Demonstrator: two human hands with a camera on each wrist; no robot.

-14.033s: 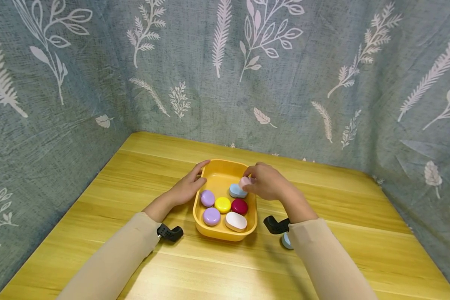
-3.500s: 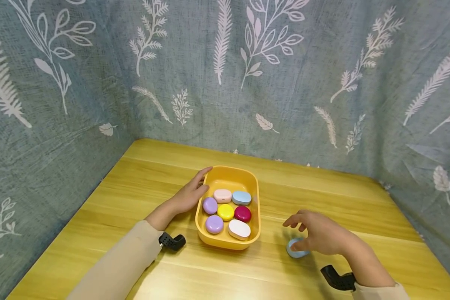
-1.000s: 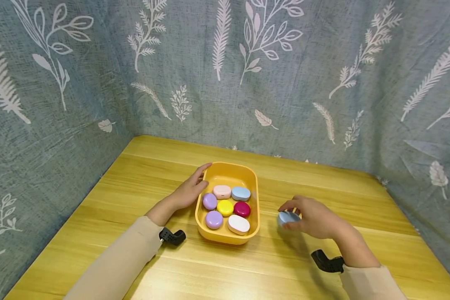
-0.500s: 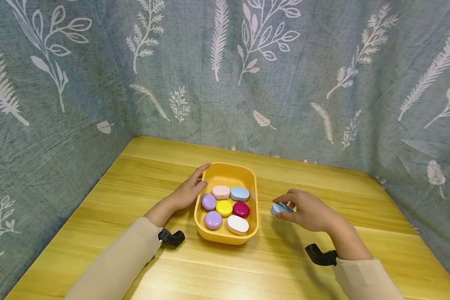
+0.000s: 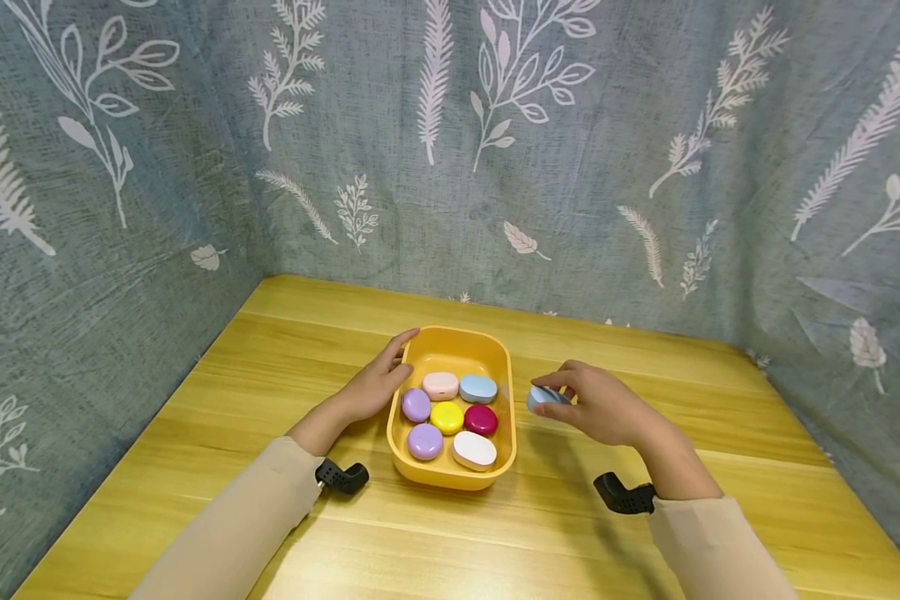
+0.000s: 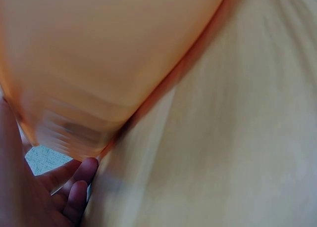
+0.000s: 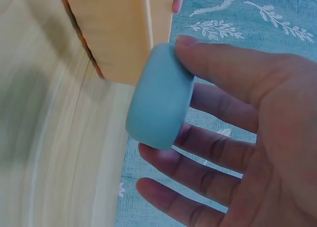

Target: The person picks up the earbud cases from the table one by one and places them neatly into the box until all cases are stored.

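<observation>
My right hand (image 5: 600, 404) pinches a light-blue oval case (image 5: 546, 398) between thumb and fingers, just right of a yellow-orange plastic bin (image 5: 450, 482). The right wrist view shows this blue case (image 7: 161, 98) upright on its edge, thumb on top and fingers behind and below. My left hand (image 5: 371, 387) holds the bin's left side, thumb at the rim and fingers along the outside wall. In the bin lie a pink case (image 5: 441, 386), another blue case (image 5: 478, 388), two purple ones (image 5: 424, 442), a yellow one (image 5: 447, 417), a dark red one (image 5: 481, 420) and a white one (image 5: 475, 451).
The bin stands on a wood-grain table (image 5: 435, 550). A grey-blue curtain (image 5: 390, 208) with white leaf prints encloses the back and sides. Black wrist cameras (image 5: 342, 477) sit on both wrists.
My right hand reached down to the blue case on the table, picked it up and carried it up and left towards the bin. Earlier it set the pink case inside. The left hand stays put.
</observation>
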